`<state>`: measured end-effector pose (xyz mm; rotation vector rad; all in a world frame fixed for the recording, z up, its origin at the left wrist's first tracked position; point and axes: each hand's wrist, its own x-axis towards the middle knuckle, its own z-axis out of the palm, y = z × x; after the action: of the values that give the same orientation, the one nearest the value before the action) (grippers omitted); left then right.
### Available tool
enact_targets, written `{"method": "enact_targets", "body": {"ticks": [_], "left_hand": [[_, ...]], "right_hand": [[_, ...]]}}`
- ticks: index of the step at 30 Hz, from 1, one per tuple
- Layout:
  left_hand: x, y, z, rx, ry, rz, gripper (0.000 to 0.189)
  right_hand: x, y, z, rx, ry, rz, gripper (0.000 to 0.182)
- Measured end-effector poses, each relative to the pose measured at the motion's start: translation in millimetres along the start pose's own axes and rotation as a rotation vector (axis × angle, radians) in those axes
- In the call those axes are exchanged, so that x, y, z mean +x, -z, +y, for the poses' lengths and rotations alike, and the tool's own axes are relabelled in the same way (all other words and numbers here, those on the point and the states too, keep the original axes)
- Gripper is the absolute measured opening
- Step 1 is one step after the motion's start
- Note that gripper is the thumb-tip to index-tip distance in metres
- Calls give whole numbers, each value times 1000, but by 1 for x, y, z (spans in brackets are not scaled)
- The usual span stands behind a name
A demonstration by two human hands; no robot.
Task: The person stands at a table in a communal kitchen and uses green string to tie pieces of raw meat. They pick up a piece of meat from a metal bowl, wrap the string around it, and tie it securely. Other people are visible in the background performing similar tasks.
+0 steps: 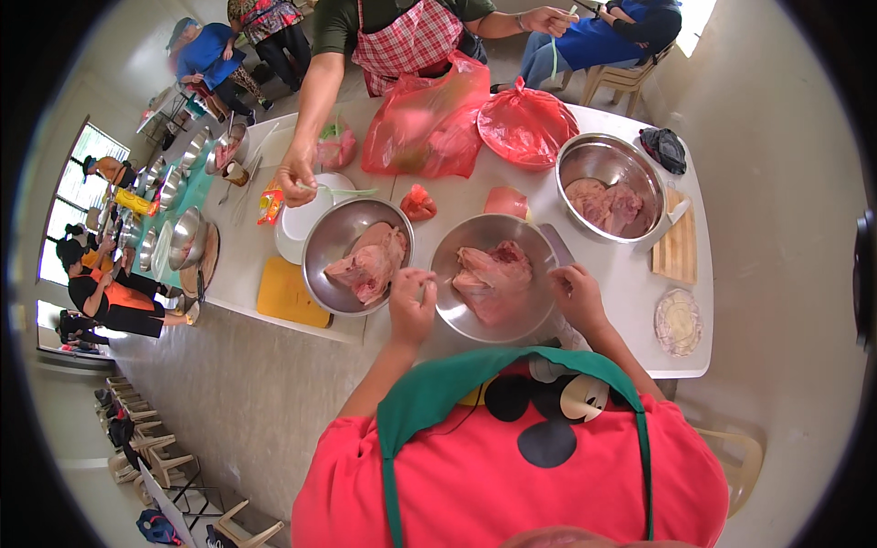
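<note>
A steel mixing bowl point(452, 316) stands before me with a piece of raw poultry point(493, 281) in it. My left hand point(413, 305) is raised at the bowl's left rim, thumb and fingers bent close together. Near the right rim is my right hand point(577, 294), its fingers curled inward. Whether either hand grips the rim or something thin cannot be made out. Left of my left hand, a second steel bowl point(318, 274) holds another raw poultry piece point(370, 264). A third steel bowl point(610, 147), at the far right, contains more raw meat point(603, 205).
Across the table a person in a checked apron point(411, 38) holds thin green strips point(339, 190). Red plastic bags point(425, 123) lie before them. A yellow cutting board point(291, 293) is at left; a wooden board point(675, 240) and knife point(671, 218) are at right.
</note>
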<state>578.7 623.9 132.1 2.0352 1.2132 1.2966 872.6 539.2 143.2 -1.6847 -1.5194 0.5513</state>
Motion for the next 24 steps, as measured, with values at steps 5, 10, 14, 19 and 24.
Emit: {"method": "enact_targets", "body": {"ticks": [5,10,14,19,24], "left_hand": [[32,17,-43,-207,268,285,43],[113,29,-40,-290,268,460,52],[141,30,-30,-272,511,365,39],[137,13,-21,-802,656,442,23],[111,-2,1,-1206,796,304,20]], "right_hand": [[2,-3,1,25,8,2,13],[4,-1,-1,17,7,-19,13],[6,0,-6,-2,14,-28,13],[10,0,-18,-14,35,-37,13],[27,-1,-40,115,32,-50,17]]}}
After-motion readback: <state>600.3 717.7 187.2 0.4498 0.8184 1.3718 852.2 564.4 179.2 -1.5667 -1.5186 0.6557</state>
